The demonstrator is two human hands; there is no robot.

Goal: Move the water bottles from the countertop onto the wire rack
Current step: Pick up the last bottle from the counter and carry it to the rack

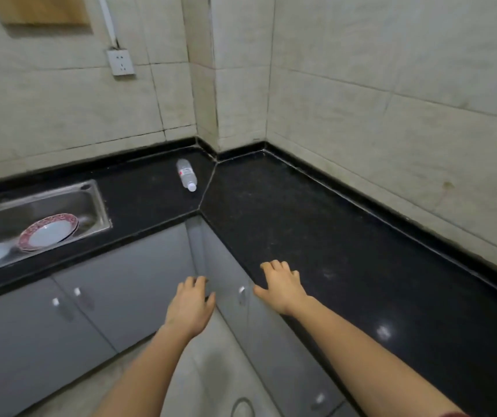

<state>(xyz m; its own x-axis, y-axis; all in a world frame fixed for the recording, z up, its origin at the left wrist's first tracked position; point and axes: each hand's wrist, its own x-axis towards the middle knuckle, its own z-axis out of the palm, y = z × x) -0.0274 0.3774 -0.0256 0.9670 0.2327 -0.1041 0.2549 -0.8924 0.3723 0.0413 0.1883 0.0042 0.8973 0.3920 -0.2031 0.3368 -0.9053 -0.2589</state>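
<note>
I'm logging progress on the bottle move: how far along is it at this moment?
Done: nothing can be confirmed, since the wire rack is out of view. In hand: nothing; the left hand and right hand are both open and empty, the right over the countertop edge. Left: one water bottle lies on its side near the back corner, untouched, and must be picked up and carried to the rack.

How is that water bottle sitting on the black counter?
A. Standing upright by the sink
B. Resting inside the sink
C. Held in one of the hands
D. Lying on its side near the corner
D. The water bottle lies on its side on the counter near the wall corner, cap pointing toward the camera, well away from the left hand and the right hand, which hold nothing.
</note>
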